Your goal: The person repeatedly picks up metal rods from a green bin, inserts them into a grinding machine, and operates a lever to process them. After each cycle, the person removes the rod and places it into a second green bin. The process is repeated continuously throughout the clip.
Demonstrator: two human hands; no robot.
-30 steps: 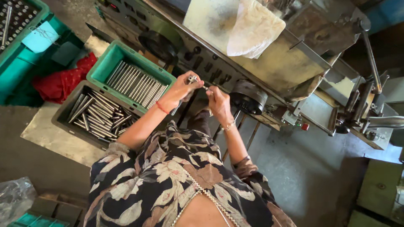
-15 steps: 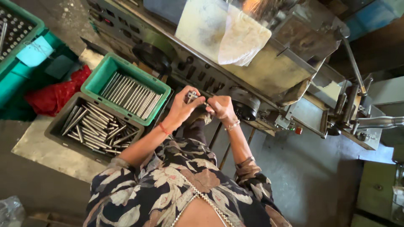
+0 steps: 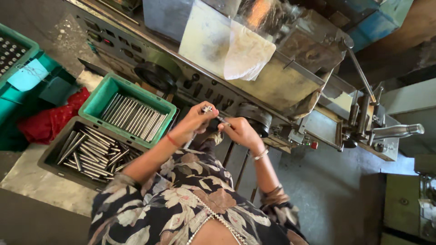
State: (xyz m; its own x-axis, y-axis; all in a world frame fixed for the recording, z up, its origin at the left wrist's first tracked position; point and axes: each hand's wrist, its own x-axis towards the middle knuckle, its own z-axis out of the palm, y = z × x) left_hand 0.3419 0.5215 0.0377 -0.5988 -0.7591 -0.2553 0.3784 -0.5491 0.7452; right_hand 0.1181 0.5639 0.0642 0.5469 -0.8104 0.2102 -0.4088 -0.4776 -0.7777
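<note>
The lathe-like machine fills the far side of the scene, one machine, with one pale cloth draped over its guard and one dark handwheel on its front panel. To my left sit two trays on a metal counter: one green crate with steel rods laid in a neat row, too close-packed for me to count surely, and nearer to me one dark tray with rods heaped loosely, also too many to count. One red rag lies just left of the trays.

I hold one small metal pin between both hands, just in front of the machine's panel. My left hand pinches its left end with fingers closed on it; my right hand is closed on its right end.

To do this well, I judge that I should keep both wrists close together so the pin stays level, hold it by the ends rather than the middle, and keep my loose sleeves well apart from the machine's turning parts.
</note>
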